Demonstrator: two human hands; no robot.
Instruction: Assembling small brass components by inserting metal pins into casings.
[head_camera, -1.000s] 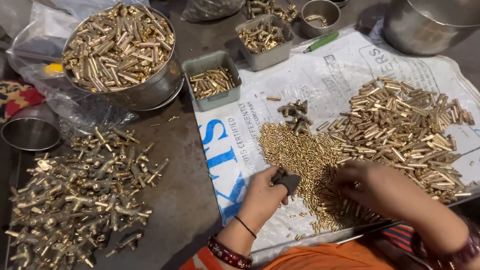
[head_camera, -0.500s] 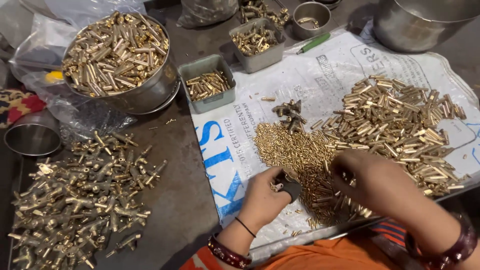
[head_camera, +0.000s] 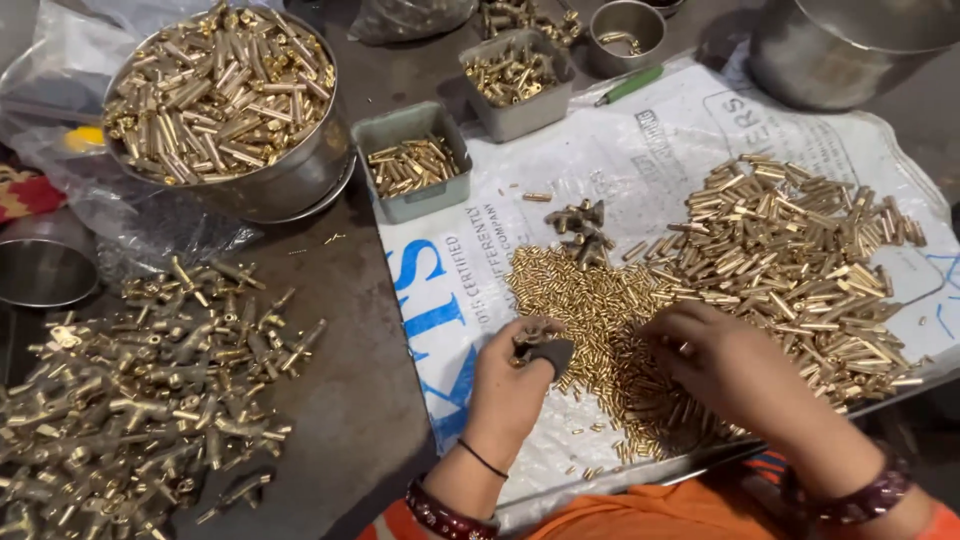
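Note:
My left hand (head_camera: 510, 385) grips a small dark fitting (head_camera: 548, 352) with a brass piece at its top, held just above the white printed sack (head_camera: 440, 300). My right hand (head_camera: 725, 365) lies palm down on a heap of small brass pins (head_camera: 590, 295), its fingertips among the pins. To the right of that heap spreads a larger pile of brass tubes (head_camera: 790, 250). A little cluster of darker fittings (head_camera: 580, 225) sits just beyond the pins.
A big steel bowl of brass tubes (head_camera: 215, 90) stands at the back left, with two grey trays (head_camera: 410, 160) (head_camera: 515, 75) of brass parts beside it. Brass T-shaped fittings (head_camera: 140, 390) cover the dark table at left. A steel pot (head_camera: 840, 45) stands at the back right, a green pen (head_camera: 630, 85) near it.
My right hand has slid left and down onto the pin heap. My left hand keeps hold of the dark fitting and has barely shifted.

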